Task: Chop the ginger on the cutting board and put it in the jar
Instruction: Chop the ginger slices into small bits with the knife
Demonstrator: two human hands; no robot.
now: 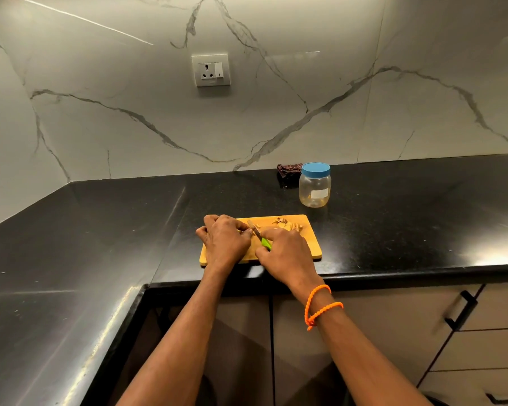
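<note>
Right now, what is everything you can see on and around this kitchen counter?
Board: one, wooden, near the counter's front edge.
Ginger: chopped pieces, tan, on the board's far right part.
Knife: one, green handle, over the board.
Jar: one, clear with blue lid on, behind the board to the right.
Cloth: one, dark, by the wall beside the jar.
Socket: one, white, on the marble wall.
Counter: one, black.
Bracelet: orange, right wrist.
Left hand: curled on the board, likely steadying ginger.
Right hand: grips the knife.
</note>
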